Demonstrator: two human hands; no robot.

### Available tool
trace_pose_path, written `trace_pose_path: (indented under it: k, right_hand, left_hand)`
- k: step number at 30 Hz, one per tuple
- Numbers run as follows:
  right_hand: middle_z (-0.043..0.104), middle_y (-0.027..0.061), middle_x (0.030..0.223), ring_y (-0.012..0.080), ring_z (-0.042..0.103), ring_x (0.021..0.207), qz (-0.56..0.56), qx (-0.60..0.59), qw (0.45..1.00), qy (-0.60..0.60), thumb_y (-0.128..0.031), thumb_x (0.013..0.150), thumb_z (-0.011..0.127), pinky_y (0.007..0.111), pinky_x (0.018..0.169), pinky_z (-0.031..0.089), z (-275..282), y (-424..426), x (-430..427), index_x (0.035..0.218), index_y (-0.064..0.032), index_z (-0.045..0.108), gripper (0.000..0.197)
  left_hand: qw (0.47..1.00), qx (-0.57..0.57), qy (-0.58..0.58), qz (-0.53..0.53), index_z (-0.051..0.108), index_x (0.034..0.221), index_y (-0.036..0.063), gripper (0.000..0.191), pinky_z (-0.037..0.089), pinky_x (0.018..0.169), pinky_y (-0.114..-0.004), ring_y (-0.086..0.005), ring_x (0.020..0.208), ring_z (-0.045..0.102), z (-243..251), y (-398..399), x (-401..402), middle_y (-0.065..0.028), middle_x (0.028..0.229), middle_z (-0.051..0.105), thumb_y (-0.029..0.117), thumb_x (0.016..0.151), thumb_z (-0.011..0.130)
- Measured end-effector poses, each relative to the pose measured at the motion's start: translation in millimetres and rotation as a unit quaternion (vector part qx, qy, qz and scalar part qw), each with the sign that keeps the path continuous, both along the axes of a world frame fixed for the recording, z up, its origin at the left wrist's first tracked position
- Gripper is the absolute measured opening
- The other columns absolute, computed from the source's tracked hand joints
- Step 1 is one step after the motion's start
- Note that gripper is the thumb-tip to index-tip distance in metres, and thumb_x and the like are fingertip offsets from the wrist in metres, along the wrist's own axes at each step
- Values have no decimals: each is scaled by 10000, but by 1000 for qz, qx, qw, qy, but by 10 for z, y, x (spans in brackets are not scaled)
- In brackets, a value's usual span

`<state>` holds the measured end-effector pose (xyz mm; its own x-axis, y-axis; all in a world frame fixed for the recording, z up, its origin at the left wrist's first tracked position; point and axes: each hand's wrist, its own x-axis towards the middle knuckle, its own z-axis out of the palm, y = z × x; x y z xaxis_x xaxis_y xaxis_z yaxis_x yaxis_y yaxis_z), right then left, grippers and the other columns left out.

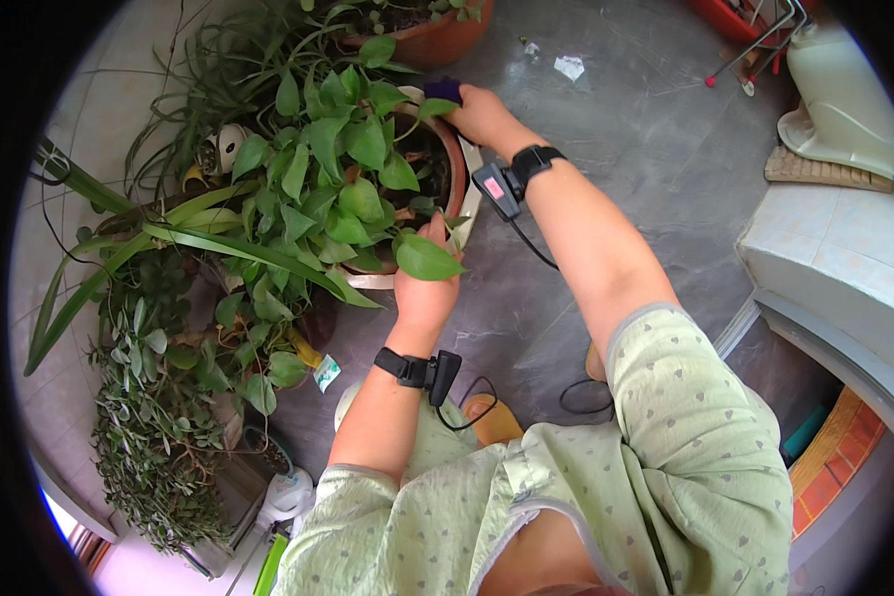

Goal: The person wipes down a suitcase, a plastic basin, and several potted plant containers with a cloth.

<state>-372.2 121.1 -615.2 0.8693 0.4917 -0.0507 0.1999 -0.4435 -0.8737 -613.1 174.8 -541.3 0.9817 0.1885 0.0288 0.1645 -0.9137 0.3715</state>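
A leafy green pothos plant (365, 141) grows in a terracotta-coloured pot (458, 167) that stands inside a pale, angular outer planter (473, 201). My right hand (480, 115) holds a dark purple cloth (442, 90) against the planter's far right rim. At the near rim is my left hand (426, 294), its fingers pointing in over the edge. A large leaf (426, 257) covers part of that hand, so its grip on the rim cannot be made out. Dark soil shows between the stems. Each wrist wears a black strap with a small cabled device.
Another terracotta pot (447, 37) stands just beyond. Strappy leaves (253, 257) and a dense small-leaved plant (164, 439) crowd the left side. White scraps (569, 68) lie on the grey floor (641, 164). A tiled ledge (812, 223) and a white spray bottle (287, 495) flank me.
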Motion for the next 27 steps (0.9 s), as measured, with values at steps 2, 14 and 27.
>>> trace_pose_path:
  k: [2, 14, 27]
  right_hand:
    - [652, 259, 941, 411, 619, 914, 3, 34, 999, 28, -354, 801, 646, 408, 794, 494, 18, -48, -130, 991, 50, 634, 447]
    - [624, 212, 981, 423, 572, 949, -255, 161, 953, 3, -211, 873, 622, 432, 791, 466, 90, -356, -1463, 1049, -11, 590, 268]
    - [659, 180, 931, 345, 624, 898, 72, 38, 996, -29, -328, 863, 645, 390, 765, 483, -89, 34, -27, 943, -4, 637, 334]
  left_hand:
    - [999, -1, 25, -22, 469, 1285, 3, 600, 504, 812, -383, -326, 1022, 577, 19, 102, -119, -151, 1158, 586, 132, 747, 701]
    - [992, 2, 110, -56, 576, 1226, 128, 588, 510, 849, -347, -279, 1052, 593, 299, 732, -522, -68, 1255, 569, 128, 660, 735]
    - [988, -21, 149, -44, 575, 1196, 80, 579, 502, 831, -348, -277, 998, 618, 233, 385, -367, -96, 1111, 639, 132, 659, 786]
